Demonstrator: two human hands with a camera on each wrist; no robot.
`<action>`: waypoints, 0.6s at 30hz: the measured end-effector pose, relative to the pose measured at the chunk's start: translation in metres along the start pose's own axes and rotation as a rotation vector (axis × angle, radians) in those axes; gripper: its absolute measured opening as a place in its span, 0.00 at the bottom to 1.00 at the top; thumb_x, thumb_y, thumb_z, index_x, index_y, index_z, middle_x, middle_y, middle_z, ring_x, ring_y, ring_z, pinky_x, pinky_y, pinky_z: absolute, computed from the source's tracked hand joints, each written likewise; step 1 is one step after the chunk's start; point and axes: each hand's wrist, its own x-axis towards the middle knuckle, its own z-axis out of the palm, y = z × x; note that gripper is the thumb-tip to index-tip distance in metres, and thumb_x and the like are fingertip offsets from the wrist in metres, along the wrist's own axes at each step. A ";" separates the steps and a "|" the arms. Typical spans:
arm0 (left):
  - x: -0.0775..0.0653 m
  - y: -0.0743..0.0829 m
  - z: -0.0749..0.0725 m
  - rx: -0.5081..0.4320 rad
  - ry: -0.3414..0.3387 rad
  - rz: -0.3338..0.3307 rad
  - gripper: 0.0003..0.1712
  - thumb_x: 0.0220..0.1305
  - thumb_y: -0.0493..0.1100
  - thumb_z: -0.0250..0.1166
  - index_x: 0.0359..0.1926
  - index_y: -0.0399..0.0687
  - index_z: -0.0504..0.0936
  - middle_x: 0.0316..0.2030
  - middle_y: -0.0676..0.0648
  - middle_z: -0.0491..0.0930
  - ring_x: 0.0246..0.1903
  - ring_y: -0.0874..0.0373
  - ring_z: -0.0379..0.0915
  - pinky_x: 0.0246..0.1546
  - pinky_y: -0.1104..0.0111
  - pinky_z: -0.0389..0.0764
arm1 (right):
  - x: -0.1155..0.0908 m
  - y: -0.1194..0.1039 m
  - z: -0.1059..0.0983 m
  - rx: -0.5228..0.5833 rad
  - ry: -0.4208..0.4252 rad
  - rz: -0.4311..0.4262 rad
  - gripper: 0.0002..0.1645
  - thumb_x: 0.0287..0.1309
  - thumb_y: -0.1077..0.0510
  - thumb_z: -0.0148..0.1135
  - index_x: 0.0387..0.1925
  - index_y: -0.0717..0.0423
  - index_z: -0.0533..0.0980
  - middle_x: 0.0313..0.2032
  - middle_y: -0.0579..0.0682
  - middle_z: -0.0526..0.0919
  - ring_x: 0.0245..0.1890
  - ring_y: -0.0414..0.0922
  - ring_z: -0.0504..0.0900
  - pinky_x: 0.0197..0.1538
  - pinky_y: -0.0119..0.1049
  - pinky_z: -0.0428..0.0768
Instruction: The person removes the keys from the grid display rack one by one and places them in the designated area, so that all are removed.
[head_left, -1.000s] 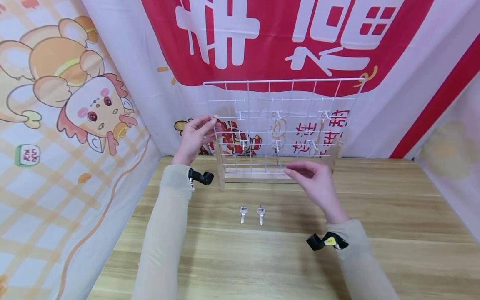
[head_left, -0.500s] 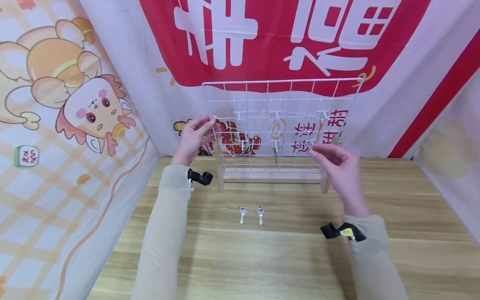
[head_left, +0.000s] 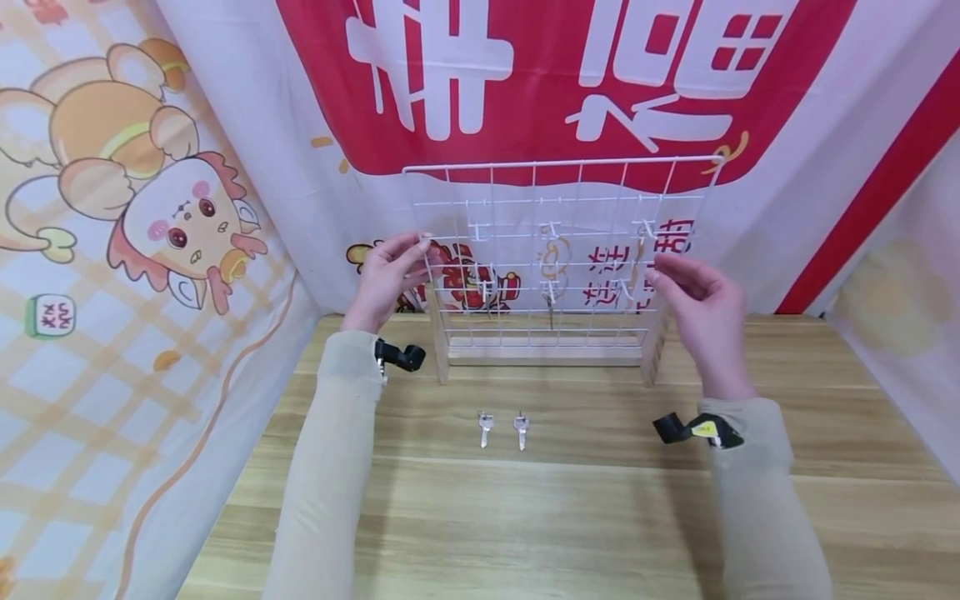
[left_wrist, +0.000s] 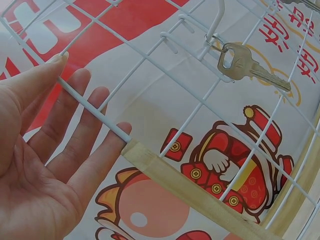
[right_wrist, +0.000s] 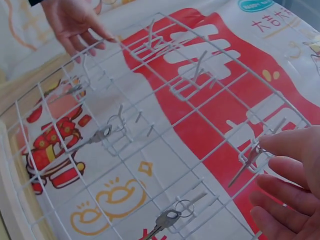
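Observation:
A white wire grid rack [head_left: 536,250] with hooks stands in a wooden base. At its left edge, my left hand [left_wrist: 55,135] holds the side wire, thumb on one side and fingers on the other. My right hand [right_wrist: 290,185] is by the upper right hook, fingers spread apart. Its thumb tip overlaps the ring of a key [right_wrist: 245,167] there. Further keys hang from the lower hooks: a lower middle key [right_wrist: 102,133], a lower right key [right_wrist: 166,219] and a lower left key [left_wrist: 245,65]. The upper left and upper middle hooks bear no key.
On the wooden table [head_left: 525,525], a silver key [head_left: 486,430] lies beside another silver key [head_left: 521,431] in front of the rack. A red and white printed cloth [head_left: 547,92] hangs close behind the rack, and a patterned cloth [head_left: 142,400] borders the left side.
My right hand has moved up and to the right, from in front of the rack's lower middle to its upper right part. My left hand has stayed at the rack's left edge.

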 end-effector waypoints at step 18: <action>0.000 -0.001 0.000 -0.015 -0.005 0.003 0.22 0.70 0.47 0.68 0.58 0.37 0.81 0.49 0.34 0.83 0.51 0.39 0.81 0.58 0.45 0.78 | 0.033 -0.018 0.000 0.012 0.003 -0.031 0.29 0.60 0.39 0.71 0.61 0.41 0.81 0.58 0.46 0.82 0.56 0.45 0.78 0.56 0.29 0.79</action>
